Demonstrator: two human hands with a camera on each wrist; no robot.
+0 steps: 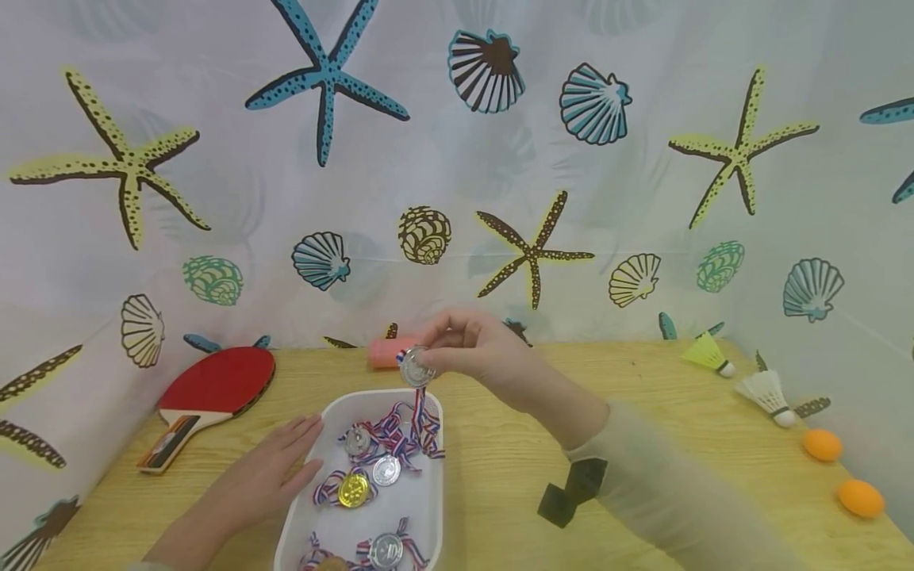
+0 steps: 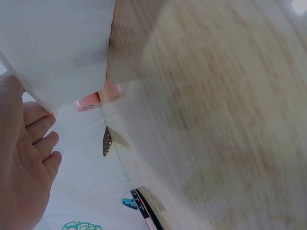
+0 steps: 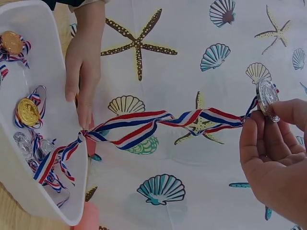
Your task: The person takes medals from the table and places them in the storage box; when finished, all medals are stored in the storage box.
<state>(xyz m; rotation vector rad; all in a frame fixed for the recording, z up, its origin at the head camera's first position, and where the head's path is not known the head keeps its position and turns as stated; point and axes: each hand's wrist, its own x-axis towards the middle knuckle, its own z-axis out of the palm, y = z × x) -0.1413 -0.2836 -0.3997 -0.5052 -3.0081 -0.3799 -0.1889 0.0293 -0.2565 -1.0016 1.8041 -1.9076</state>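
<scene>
My right hand [image 1: 467, 345] pinches a silver medal [image 1: 416, 367] between thumb and fingers, raised above the far end of a white tub [image 1: 437, 507]. Its red, white and blue ribbon [image 3: 139, 125] stretches down into the tub, partly twisted. My left hand [image 1: 267, 468] rests at the tub's left rim, fingers fairly straight and thumb over the edge; the left wrist view shows the fingertips [image 2: 50, 122] right at the rim. Inside lie a gold medal [image 1: 353, 490], several silver medals [image 1: 386, 470] and tangled ribbons. A bronze-coloured medal [image 3: 11, 42] shows at the near end.
A red table tennis bat [image 1: 217, 385] lies left on the wooden table [image 1: 528, 444]. Behind the tub is a pink cylinder [image 1: 385, 352]. At right are a yellow shuttlecock [image 1: 707, 354], a white shuttlecock [image 1: 766, 396] and two orange balls [image 1: 823, 445]. A patterned curtain [image 1: 457, 174] stands behind.
</scene>
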